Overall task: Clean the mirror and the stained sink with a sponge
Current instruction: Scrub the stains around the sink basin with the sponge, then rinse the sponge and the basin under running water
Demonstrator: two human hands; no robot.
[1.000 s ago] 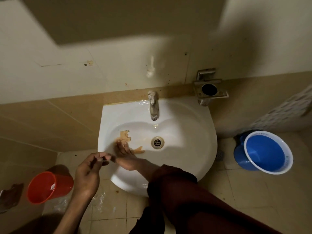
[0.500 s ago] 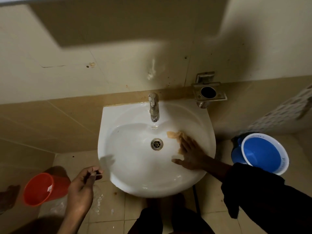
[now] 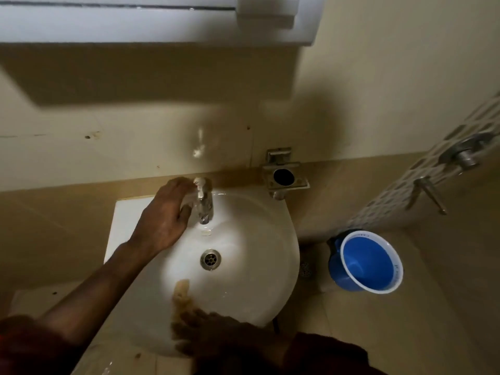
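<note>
Sponge tan, blurred, seemingly under right hand, near sink rim.

You see a white sink with a silver tap and drain, a tan-yellow sponge, a blue bucket rimmed in white, beige wall tiles, and dark red sleeves.

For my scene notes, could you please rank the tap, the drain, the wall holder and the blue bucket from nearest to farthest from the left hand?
1. Tap, under the left hand.
2. Drain, basin centre.
3. Wall holder, right of tap.
4. Blue bucket, floor, far right.
</note>
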